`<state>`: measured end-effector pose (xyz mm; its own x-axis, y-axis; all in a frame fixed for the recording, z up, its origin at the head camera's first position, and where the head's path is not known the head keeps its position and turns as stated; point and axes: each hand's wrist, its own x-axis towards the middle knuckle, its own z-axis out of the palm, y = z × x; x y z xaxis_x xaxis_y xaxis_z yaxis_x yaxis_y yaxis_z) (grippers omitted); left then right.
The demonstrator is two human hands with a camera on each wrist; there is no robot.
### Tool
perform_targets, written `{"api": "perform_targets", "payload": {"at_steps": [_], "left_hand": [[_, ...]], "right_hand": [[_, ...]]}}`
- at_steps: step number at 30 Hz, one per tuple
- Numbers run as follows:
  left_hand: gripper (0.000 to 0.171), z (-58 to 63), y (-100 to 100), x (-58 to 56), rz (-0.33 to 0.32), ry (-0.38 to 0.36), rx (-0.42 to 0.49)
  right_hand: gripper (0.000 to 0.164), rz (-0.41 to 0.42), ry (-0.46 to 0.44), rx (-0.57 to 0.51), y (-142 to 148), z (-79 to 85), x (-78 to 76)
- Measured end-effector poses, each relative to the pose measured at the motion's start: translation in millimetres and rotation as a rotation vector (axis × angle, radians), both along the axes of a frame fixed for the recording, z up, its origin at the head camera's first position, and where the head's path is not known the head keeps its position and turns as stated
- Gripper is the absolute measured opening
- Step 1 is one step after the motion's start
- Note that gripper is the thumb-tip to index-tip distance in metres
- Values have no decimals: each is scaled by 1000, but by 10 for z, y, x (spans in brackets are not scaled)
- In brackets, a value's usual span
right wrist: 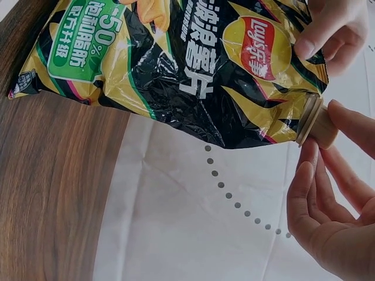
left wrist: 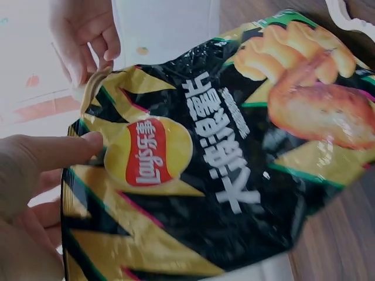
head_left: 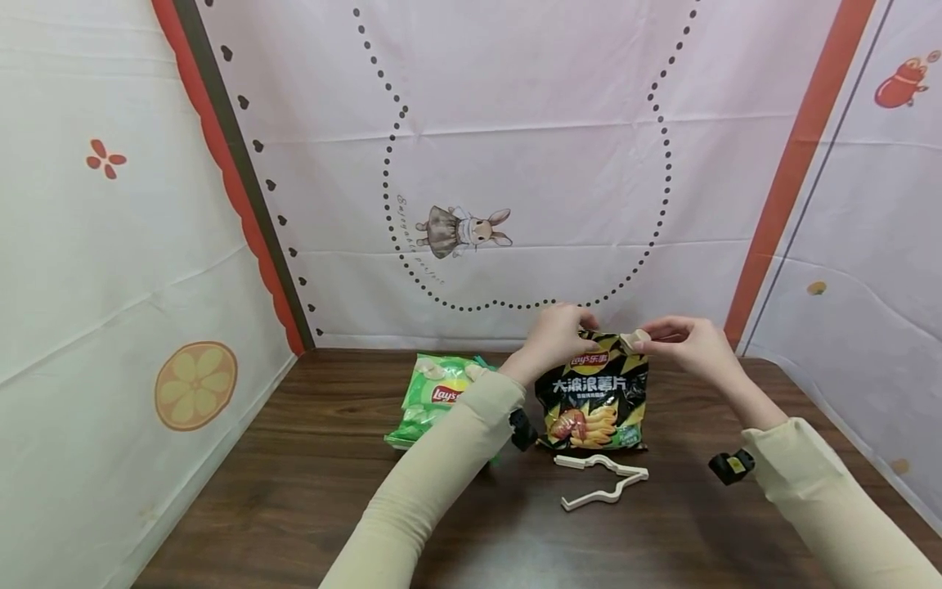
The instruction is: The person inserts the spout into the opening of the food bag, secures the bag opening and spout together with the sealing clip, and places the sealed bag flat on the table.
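Note:
A black and gold bag of Lay's potato chips (head_left: 589, 409) stands on the table, its top raised between both hands. My left hand (head_left: 557, 337) pinches the top edge, thumb on the front by the logo, as the left wrist view shows. At the bag's other top corner sits a beige bag clip (right wrist: 313, 122) with a short cap-like end. My right hand (right wrist: 331, 216) pinches that end between thumb and fingers. Just in front of the bag lies an opened white bag clip (head_left: 599, 496) with curved arms.
A green bag of Lay's chips (head_left: 430, 401) lies left of the black bag, partly hidden by my left sleeve (head_left: 434, 483). The dark wood table (head_left: 316, 491) meets a printed cloth backdrop (head_left: 515, 164) at the back and sides.

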<state>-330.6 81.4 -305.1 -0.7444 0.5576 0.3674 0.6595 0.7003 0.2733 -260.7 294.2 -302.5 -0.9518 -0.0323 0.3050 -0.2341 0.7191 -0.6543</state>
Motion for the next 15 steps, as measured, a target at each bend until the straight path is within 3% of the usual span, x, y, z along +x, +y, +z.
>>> {"api": "perform_targets", "payload": {"at_steps": [7, 15], "left_hand": [[22, 44, 179, -13, 67, -113, -83], [12, 61, 275, -49, 87, -99, -136]], "right_hand": [[47, 14, -10, -17, -5, -14, 2], [47, 2, -10, -24, -19, -7, 0]]}}
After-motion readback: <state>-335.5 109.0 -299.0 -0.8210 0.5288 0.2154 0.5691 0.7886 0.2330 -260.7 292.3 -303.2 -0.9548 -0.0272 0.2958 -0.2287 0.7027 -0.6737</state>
